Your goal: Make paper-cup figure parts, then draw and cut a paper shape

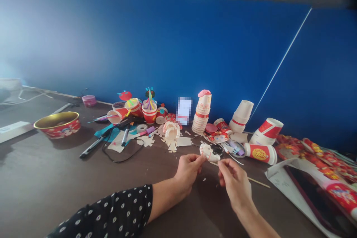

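Over the front of the dark table, my left hand [188,173] is closed, its thumb and fingertips pinching the left end of a white curved paper cutout [212,155] with red marks. At the cutout's lower right end are the closed fingertips of my right hand [234,180]. A thin wooden stick [259,182] shows to the right behind that hand; its other part is hidden. Beyond my hands lies a second cutout piece, a ring-shaped paper cup remnant [172,134] with cut fringes. Small white paper scraps [204,179] lie between my wrists.
A stack of paper cups [201,117] stands by the blue partition [167,44]. Tipped cups [260,153] lie at right, near a dark tablet [315,197]. Markers [125,137] and a black cable [117,161] are left of centre. A red bowl [61,130] stands far left.
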A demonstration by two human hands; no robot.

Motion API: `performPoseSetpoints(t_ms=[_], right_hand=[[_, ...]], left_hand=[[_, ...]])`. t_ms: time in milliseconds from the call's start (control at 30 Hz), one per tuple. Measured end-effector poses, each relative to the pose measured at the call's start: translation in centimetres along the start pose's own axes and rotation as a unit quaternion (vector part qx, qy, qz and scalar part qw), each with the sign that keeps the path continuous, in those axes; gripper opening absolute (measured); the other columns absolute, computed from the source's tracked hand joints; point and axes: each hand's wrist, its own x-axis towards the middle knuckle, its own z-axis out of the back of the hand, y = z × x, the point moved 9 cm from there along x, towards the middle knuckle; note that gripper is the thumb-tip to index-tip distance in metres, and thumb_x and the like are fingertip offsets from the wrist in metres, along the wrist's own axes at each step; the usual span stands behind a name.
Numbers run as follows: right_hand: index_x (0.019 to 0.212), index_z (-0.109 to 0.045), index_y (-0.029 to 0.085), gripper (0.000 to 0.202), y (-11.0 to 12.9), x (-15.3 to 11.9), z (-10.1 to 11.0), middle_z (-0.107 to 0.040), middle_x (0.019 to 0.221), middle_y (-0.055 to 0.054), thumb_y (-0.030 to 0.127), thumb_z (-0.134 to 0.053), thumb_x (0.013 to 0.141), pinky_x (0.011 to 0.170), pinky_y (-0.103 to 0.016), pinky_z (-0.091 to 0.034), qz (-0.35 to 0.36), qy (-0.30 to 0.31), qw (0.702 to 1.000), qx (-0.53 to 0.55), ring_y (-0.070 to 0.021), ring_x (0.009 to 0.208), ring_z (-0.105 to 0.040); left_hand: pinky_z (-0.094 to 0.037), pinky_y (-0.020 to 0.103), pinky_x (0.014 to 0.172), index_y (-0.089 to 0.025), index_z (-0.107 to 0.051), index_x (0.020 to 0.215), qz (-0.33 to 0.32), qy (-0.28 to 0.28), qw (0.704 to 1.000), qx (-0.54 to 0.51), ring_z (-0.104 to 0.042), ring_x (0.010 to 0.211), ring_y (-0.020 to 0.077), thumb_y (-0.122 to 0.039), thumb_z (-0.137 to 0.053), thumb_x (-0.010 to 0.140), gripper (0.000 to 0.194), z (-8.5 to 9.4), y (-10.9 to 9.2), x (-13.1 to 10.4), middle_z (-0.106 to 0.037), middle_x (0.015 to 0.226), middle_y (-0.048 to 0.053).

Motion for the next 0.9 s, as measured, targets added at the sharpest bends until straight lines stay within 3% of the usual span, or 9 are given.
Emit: performPoseSetpoints(t_ms=[67,233,433,600,733,900], right_hand=[[0.078,-0.056,0.017,0.025,0.4,-0.1,0.3,-0.048,0.048,0.006,0.041,-0.055,0.075,0.035,-0.017,-0.033,0.008,-0.015,1.000,0.013,-0.0084,0.037,-0.043],[0.102,-0.055,0.015,0.041,0.0,-0.1,-0.7,-0.044,0.042,0.008,0.046,-0.054,0.075,0.031,-0.016,-0.030,-0.014,0.026,1.000,0.004,-0.0066,0.032,-0.038],[0.097,-0.057,0.015,0.036,-0.1,-0.1,-1.2,-0.039,0.039,0.010,0.043,-0.057,0.074,0.030,-0.015,-0.027,0.005,0.051,0.999,0.010,-0.0051,0.030,-0.034],[0.088,-0.057,0.017,0.019,1.4,-1.3,-3.0,-0.052,0.054,0.005,0.033,-0.056,0.078,0.040,-0.017,-0.038,0.066,0.143,0.987,0.022,-0.0066,0.039,-0.046],[0.082,-0.057,0.018,0.013,1.5,-1.8,-4.1,-0.059,0.070,0.001,0.031,-0.056,0.078,0.048,-0.020,-0.044,0.060,0.193,0.978,0.046,-0.0091,0.049,-0.054],[0.070,-0.059,0.017,0.019,1.0,-1.5,-4.1,-0.057,0.052,0.002,0.034,-0.056,0.078,0.047,-0.021,-0.043,0.060,0.179,0.982,-0.013,-0.0123,0.047,-0.055]], left_hand=[[-0.020,0.022,0.043,-0.012,-0.057,0.056,-0.003,-0.002,1.000,0.010,-0.028,0.041,0.0055,-0.049,-0.062,0.061,0.037,0.0,0.1,0.0,-0.039,0.040,-0.005],[-0.019,0.022,0.041,-0.013,-0.057,0.053,-0.001,0.009,0.999,0.050,-0.028,0.040,0.0058,-0.051,-0.061,0.059,0.039,-0.4,0.3,-0.2,-0.038,0.039,-0.005],[-0.019,0.022,0.041,-0.013,-0.055,0.049,-0.003,0.018,0.999,0.050,-0.029,0.039,0.0060,-0.044,-0.061,0.061,0.034,-0.7,0.1,-0.4,-0.037,0.039,-0.005],[-0.019,0.022,0.042,-0.012,-0.056,0.052,0.024,0.019,0.999,-0.014,-0.030,0.040,0.0058,-0.042,-0.062,0.060,0.032,-0.4,0.3,-0.2,-0.040,0.040,-0.004],[-0.022,0.022,0.045,-0.013,-0.052,0.049,0.028,0.018,0.997,-0.072,-0.032,0.042,0.0060,-0.040,-0.065,0.057,0.031,-0.3,0.2,0.0,-0.041,0.042,-0.004],[-0.022,0.023,0.045,-0.014,-0.049,0.050,0.026,0.008,0.997,-0.078,-0.032,0.041,0.0059,-0.040,-0.064,0.059,0.031,0.0,0.3,0.3,-0.041,0.042,-0.004]])
